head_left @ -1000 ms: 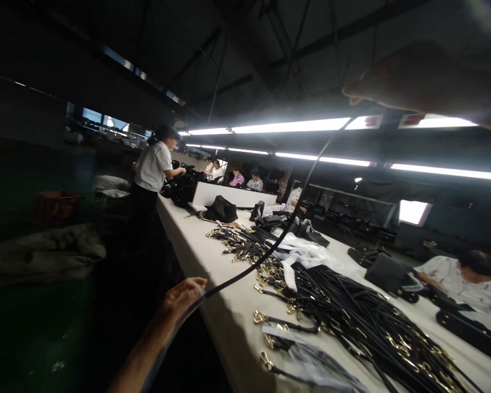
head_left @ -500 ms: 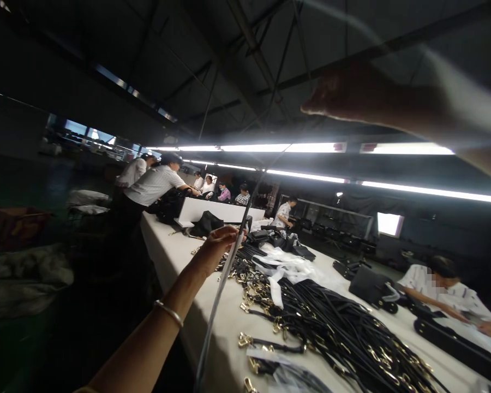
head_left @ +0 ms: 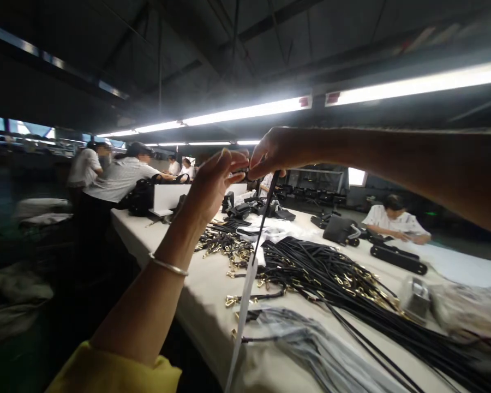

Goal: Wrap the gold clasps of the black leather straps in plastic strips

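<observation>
A thin black strap [head_left: 262, 224] hangs from my right hand [head_left: 270, 154], whose bent fingers are closed around its upper end. Its lower part runs into a narrow, clear plastic sleeve [head_left: 245, 308] that reaches down past the table edge. My left hand [head_left: 221, 177], with a bangle at the wrist, is raised just left of the right fingertips. Its fingers are apart, and I see nothing held between them. Below both hands lies a large pile of black straps [head_left: 311, 262] with gold clasps, beside more straps in clear plastic [head_left: 298, 333].
A long cream-covered table [head_left: 200, 295] runs away from me. White wrapping [head_left: 278, 226], black bags [head_left: 339, 228] and a clear plastic bag [head_left: 470, 311] lie on it. One person [head_left: 395, 221] works across at the right; two others lean over the far left end. Sacks [head_left: 14, 300] stand at left.
My right hand has come down from the upper right to beside my left hand and holds the strap. My left hand has risen and let go of the strap. The view has turned right.
</observation>
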A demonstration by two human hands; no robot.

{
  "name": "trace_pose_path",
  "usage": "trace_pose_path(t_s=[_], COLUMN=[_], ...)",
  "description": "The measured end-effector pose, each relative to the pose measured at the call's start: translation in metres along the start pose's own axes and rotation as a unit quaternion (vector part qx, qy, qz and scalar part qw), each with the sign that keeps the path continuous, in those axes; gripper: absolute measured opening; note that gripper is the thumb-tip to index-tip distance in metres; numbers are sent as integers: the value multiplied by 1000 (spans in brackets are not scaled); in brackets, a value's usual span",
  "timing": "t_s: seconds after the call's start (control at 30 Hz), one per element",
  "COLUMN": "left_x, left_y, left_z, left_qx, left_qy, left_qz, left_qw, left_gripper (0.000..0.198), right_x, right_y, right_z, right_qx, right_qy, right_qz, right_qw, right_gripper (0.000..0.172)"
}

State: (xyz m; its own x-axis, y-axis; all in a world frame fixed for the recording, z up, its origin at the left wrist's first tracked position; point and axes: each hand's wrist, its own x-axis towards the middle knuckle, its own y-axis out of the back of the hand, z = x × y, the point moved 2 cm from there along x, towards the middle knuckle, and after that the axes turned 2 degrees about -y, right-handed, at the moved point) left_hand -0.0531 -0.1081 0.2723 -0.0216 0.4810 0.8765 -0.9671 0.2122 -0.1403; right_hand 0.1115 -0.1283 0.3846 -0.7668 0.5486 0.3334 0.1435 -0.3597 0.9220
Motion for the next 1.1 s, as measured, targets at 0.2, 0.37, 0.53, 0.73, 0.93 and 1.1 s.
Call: trace_pose_path(t_s=[0.2, 0.37, 0.53, 0.73, 0.93, 1.1], left_x=[-146, -164, -127, -75, -10, -87], left_y=[-6, -23, -37, -61, -108, -137], left_z=[-108, -123, -107, -90, -57, -91], left_qx=[-117, -230, -226, -172, -78, -98], left_qy=[334, 336, 336, 267, 167, 266], left_qz=[-127, -52, -39, -34, -13, -207], left_qw=[927, 912, 913, 948, 983, 936], left_gripper=[49, 41, 27, 35, 23, 36], right_x=[-13, -14, -22, -36, -55, -133], right_y=[27, 36, 31, 14, -1, 12], right_z=[71, 96, 102, 77, 64, 126], right_qx=[19, -37, -43, -14, 25, 162], right_qy=[-69, -40, -85, -64, -66, -249], right_qz=[113, 157, 133, 68, -101, 55], right_qw=[991, 986, 987, 996, 992, 953], right_gripper=[69, 77, 81, 77, 72, 59])
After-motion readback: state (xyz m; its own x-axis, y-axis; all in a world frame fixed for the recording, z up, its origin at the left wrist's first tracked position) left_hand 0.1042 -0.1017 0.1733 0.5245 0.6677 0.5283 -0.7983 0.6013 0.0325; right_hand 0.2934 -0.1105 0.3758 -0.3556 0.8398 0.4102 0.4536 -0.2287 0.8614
